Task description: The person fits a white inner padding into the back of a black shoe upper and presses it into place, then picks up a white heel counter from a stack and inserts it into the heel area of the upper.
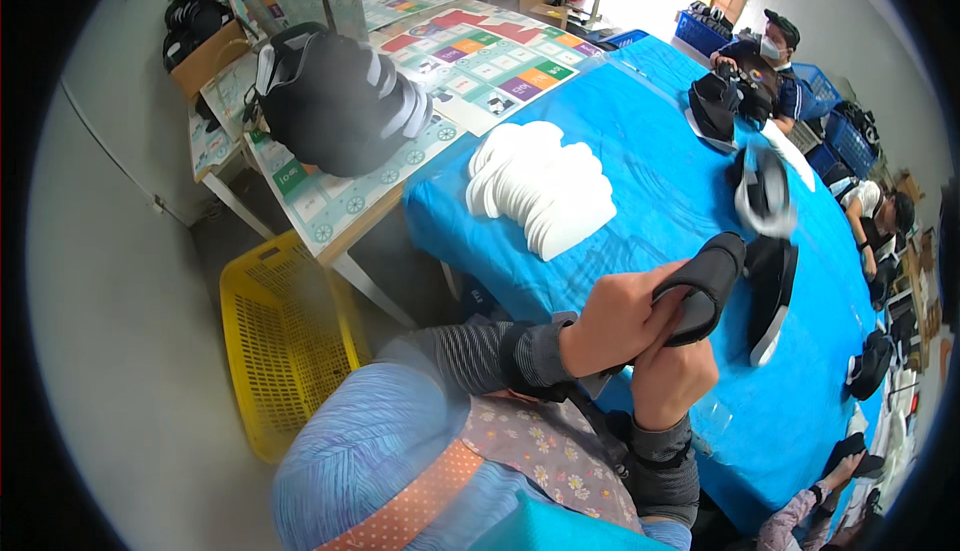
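Observation:
Both my hands hold a black fabric shoe upper (pixel 722 269), its rounded opening turned toward me. My left hand (pixel 612 319) closes on its near left side, thumb and fingers pressed to the edge. Just below, my right hand (pixel 680 383) is closed round the lower edge. The inside of the upper is mostly hidden. Beyond my hands, a fanned row of white insole-shaped sheets (pixel 540 186) lies on the blue-covered table (pixel 640 111). To the right of my hands lies a black shoe piece with a white edge (pixel 772 296); a blurred grey-and-black one (pixel 765 193) is farther back.
Nested black shoe uppers (pixel 345 106) stand on the patterned table (pixel 370 206) at left. A yellow plastic basket (pixel 240 351) sits on the floor below it. Several people work around the blue table, one person (pixel 780 61) at the far right end, with more black shoe pieces (pixel 712 111).

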`<state>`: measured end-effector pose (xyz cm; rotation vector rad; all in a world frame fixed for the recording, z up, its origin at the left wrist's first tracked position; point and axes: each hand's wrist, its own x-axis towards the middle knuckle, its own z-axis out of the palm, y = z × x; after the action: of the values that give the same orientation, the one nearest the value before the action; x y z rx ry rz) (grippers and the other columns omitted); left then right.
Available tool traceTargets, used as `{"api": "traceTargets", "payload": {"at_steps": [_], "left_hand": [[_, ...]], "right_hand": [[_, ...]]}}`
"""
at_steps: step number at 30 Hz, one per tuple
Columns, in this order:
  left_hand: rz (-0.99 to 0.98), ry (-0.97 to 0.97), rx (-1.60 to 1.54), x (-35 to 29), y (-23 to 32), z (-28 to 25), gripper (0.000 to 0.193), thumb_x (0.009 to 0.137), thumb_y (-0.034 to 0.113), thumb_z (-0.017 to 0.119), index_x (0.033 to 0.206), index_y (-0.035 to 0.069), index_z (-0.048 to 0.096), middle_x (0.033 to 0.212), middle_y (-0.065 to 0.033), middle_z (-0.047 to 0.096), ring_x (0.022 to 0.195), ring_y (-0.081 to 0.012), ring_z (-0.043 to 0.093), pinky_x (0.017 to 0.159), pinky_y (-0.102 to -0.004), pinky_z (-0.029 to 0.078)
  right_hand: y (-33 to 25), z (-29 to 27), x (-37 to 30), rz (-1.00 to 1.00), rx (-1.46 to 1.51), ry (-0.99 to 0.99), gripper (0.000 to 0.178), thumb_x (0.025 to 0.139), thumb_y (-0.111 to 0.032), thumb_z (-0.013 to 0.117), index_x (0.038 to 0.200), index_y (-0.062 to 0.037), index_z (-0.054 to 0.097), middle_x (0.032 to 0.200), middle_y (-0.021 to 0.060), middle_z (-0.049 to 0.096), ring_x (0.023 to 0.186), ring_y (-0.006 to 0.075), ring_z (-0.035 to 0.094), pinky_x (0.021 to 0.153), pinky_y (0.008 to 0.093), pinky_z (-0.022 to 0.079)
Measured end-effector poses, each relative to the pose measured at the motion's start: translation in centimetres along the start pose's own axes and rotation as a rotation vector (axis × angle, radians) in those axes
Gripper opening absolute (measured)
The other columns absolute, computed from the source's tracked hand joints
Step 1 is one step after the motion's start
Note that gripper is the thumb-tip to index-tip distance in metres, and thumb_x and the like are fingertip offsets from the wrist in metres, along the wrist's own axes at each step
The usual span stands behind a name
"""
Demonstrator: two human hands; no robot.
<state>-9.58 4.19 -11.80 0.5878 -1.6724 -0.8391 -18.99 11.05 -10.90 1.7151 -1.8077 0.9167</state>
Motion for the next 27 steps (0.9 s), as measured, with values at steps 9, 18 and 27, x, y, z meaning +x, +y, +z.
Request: {"api": "traceTargets", "payload": {"at_steps": [9,18,27], "left_hand": [[0.180,0.212,0.147,-0.4,-1.9,-9.6,0.053,0.077,-0.008,0.055,0.129,0.001,0.064,0.108,-0.0248,0.070,0.099,-0.0405,0.070,0.084,-0.0405,0.056],[0.782,0.346,0.594,0.7,3.8,-22.9,0.036,0.082,0.011,0.072,0.116,-0.001,0.069,0.115,-0.0193,0.072,0.101,-0.0327,0.072,0.081,-0.0358,0.060],[0.724,0.815,1.023,1.0,-3.2,-39.0,0.096,0.083,0.028,0.083,0.156,0.005,0.025,0.153,-0.0199,0.041,0.139,-0.0380,0.044,0.117,-0.0475,0.032]], "right_hand": [[-1.4,-2.3,3.4,-0.332,0.301,-0.289,0.057,0.084,-0.051,0.075,0.109,-0.0014,0.063,0.094,0.0178,0.065,0.084,0.0402,0.064,0.069,0.0430,0.051],[-6.3,-3.6,14.9,-0.063,1.235,-0.875,0.058,0.088,-0.032,0.080,0.130,-0.0007,0.056,0.098,0.0019,0.063,0.086,0.0081,0.063,0.073,0.0228,0.050],[-18.7,-0.9,25.2,-0.722,0.862,-0.397,0.029,0.091,-0.014,0.077,0.110,0.0018,0.062,0.090,0.0035,0.056,0.074,0.0089,0.056,0.067,0.0250,0.047]]}}
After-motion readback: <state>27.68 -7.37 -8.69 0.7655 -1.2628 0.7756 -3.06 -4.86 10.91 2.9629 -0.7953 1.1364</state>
